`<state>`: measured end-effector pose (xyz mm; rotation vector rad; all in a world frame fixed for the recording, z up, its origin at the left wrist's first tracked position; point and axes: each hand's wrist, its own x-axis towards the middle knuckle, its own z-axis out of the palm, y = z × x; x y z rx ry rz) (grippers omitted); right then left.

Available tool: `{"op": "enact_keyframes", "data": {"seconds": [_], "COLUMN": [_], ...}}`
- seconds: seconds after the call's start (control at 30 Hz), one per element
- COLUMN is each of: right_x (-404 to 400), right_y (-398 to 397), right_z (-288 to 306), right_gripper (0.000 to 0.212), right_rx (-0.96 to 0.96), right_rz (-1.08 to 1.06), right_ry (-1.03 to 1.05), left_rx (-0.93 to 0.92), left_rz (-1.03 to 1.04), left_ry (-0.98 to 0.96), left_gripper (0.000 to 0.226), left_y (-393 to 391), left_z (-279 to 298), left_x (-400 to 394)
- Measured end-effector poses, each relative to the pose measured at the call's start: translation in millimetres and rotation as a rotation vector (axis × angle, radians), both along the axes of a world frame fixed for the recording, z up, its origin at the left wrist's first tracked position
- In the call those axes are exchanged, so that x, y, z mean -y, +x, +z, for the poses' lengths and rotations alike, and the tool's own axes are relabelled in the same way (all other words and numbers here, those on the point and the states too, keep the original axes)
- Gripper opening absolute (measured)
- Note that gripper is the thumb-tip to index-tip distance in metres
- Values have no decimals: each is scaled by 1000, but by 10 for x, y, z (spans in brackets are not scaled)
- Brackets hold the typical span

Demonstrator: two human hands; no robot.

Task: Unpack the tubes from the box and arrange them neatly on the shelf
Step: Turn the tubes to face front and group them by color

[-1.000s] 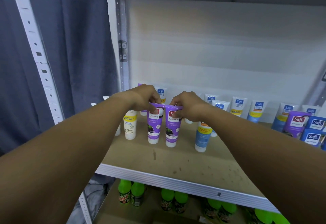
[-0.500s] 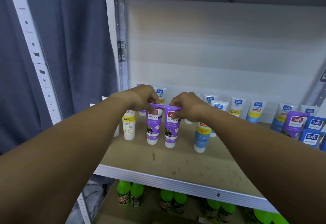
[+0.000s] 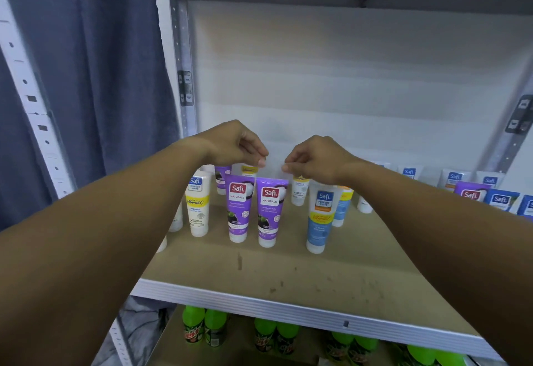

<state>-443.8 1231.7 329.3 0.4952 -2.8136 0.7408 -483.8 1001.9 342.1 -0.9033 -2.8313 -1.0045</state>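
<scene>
Both forearms stretched forward over shelf [image 3: 288,273]. Left hand [image 3: 230,143] and right hand [image 3: 314,158] raised just above 2 purple tubes [image 3: 255,210], fingers curled, thumb and fingertips pressed together, holding nothing visible. Purple, white-capped, "Safi Naturals" labels facing out. Upright side by side, caps down, long axes vertical. More tubes [image 3: 409,175] lined behind.

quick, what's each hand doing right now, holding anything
Left hand: fingers curled, above the left purple tube, holding nothing.
Right hand: fingers curled, above the right purple tube, holding nothing.
</scene>
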Motion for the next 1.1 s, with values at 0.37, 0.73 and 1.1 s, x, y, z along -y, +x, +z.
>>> {"op": "enact_keyframes", "data": {"seconds": [0.37, 0.73, 1.1], "right_x": [-882, -1185, -1226], "right_y": [-288, -565, -432], "right_z": [155, -145, -200], "right_gripper": [26, 34, 19], "right_rx": [-64, -4, 54], "right_rz": [-123, -83, -65], "right_ry": [159, 315, 181], "left_rx": [-257, -149, -256], "left_rz": [31, 89, 135], "left_ry": [-106, -388, -465], "left_gripper": [36, 53, 25], "left_y": [-541, -924, -839], "left_z": [7, -231, -307], "left_x": [-875, -1426, -1432]}}
